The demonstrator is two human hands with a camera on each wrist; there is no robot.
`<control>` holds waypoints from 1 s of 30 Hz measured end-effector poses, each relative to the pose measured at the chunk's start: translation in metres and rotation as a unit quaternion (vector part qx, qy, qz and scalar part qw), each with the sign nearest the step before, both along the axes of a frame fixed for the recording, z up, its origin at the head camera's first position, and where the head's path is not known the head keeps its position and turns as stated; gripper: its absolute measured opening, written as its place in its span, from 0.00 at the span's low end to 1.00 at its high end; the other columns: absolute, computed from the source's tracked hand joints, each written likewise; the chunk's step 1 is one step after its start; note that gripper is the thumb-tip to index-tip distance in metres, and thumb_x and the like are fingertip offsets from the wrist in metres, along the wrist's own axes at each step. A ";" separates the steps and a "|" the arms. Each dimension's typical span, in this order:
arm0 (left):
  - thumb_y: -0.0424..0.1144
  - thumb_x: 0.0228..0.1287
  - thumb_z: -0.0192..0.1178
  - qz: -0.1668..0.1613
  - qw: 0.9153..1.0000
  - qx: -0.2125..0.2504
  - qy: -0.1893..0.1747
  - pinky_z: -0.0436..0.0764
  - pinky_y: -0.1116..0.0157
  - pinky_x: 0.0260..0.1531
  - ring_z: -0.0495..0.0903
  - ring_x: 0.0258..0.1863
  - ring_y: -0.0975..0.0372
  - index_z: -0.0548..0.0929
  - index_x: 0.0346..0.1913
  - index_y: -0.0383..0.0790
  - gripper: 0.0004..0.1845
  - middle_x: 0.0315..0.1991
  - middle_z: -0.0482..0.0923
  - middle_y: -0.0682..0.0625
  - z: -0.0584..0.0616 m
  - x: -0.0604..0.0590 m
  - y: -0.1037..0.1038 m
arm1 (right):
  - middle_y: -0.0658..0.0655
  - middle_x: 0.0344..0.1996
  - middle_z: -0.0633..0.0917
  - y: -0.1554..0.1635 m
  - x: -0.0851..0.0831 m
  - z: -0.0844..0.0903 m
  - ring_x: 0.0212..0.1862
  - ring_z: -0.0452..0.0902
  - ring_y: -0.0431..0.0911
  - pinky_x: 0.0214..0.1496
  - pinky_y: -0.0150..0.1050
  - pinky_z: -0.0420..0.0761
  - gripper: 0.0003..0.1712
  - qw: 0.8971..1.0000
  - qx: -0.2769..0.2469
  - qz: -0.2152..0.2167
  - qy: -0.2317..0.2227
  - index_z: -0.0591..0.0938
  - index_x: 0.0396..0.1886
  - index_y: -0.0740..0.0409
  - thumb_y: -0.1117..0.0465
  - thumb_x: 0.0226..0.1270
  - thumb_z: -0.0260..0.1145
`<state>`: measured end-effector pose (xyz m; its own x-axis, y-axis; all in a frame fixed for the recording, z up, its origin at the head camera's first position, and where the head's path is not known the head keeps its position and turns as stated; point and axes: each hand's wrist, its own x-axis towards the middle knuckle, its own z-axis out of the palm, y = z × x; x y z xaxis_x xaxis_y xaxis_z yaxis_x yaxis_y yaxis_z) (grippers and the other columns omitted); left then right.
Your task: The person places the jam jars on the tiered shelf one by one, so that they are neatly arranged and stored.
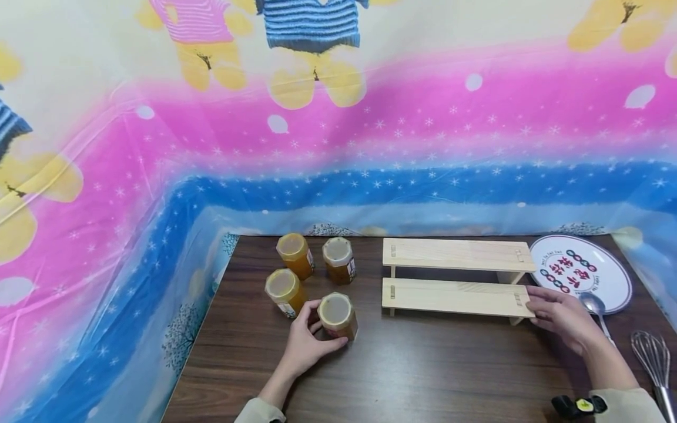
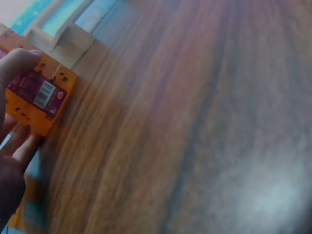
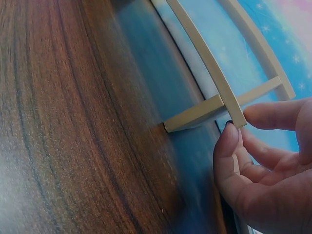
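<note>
Head view: a second jar (image 1: pixel 285 288) stands just beside the left hand (image 1: pixel 311 341), whose fingers pinch the front jar (image 1: pixel 338 312); a leftward slip could topple either. Surface (image 1: pixel 439 364) offers open room before the wooden rack (image 1: pixel 449 295). Right hand (image 1: pixel 566 317) pinches its right end; a shove could drive the plate (image 1: pixel 613 282) edgeward.

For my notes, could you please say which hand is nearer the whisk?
Right hand: it grips the shelf, left of the whisk; the left hand, holding a jar, is much farther left.

The plate (image 1: pixel 616 283) bears Chinese characters (image 1: pixel 581 275), the held jar (image 1: pixel 337 314) a barcode (image 2: pixel 44 94).
</note>
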<state>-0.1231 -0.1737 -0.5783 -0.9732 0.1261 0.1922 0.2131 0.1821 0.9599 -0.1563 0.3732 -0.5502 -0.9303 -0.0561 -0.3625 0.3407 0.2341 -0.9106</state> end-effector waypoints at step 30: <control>0.25 0.37 0.85 0.053 0.998 -0.007 0.023 0.85 0.58 0.52 0.80 0.55 0.49 0.81 0.57 0.43 0.39 0.53 0.81 0.49 0.064 0.014 0.041 | 0.38 0.44 0.83 0.001 0.000 0.001 0.46 0.83 0.35 0.48 0.37 0.86 0.43 0.999 -0.037 -0.003 0.003 0.51 0.79 0.77 0.62 0.78 0.63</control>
<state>-0.1092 -0.1324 -0.5145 -0.9715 0.0258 0.2356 0.2354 0.2191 0.9469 -0.1565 0.3737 -0.5495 -0.9332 -0.0767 -0.3512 0.3357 0.1632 -0.9277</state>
